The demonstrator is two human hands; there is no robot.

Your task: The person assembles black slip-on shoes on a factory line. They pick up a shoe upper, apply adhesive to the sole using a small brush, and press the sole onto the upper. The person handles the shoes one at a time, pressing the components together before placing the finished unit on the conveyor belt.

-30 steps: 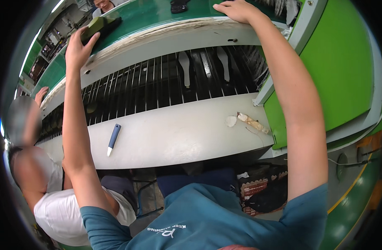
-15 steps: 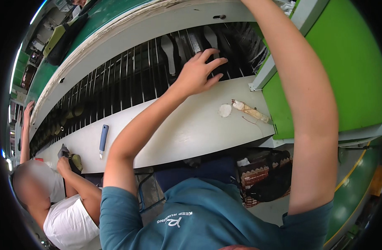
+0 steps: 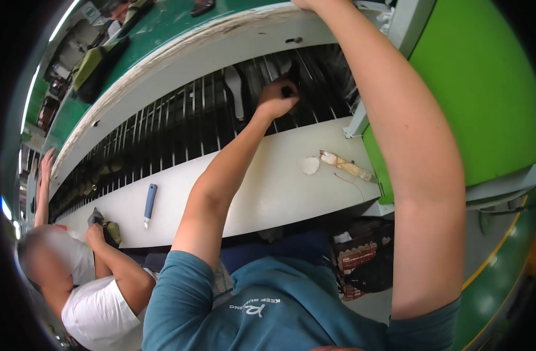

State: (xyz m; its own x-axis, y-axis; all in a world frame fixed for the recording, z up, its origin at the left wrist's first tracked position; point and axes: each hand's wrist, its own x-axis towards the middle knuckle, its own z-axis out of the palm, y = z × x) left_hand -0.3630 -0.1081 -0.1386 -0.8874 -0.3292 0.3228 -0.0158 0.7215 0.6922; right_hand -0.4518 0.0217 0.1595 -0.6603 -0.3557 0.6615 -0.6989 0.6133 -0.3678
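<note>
Over the dark slatted rack (image 3: pixel 180 117), my left hand (image 3: pixel 278 98) is closed with its fingers curled round the near end of a dark shoe sole (image 3: pixel 294 71). The dark surroundings partly hide its outline. Just left of that hand, a long grey-topped shoe sole (image 3: pixel 236 90) lies across the metal bars. My right arm reaches up to the top edge of the view. Only part of my right hand (image 3: pixel 304 3) shows there, beside the far ledge, and its fingers are cut off.
On the white shelf (image 3: pixel 244 193) lie a blue-handled knife (image 3: pixel 150 205), a white round piece (image 3: pixel 309 165) and a wrapped stick (image 3: pixel 345 166) with loose thread. A green panel (image 3: pixel 484 105) stands to the right. At the left, a co-worker (image 3: pixel 104 310) handles a dark-green shoe part (image 3: pixel 112 232).
My left hand has gone from spread fingers above the rack to closed fingers on the sole. My right arm has shifted left, bringing part of its hand into view.
</note>
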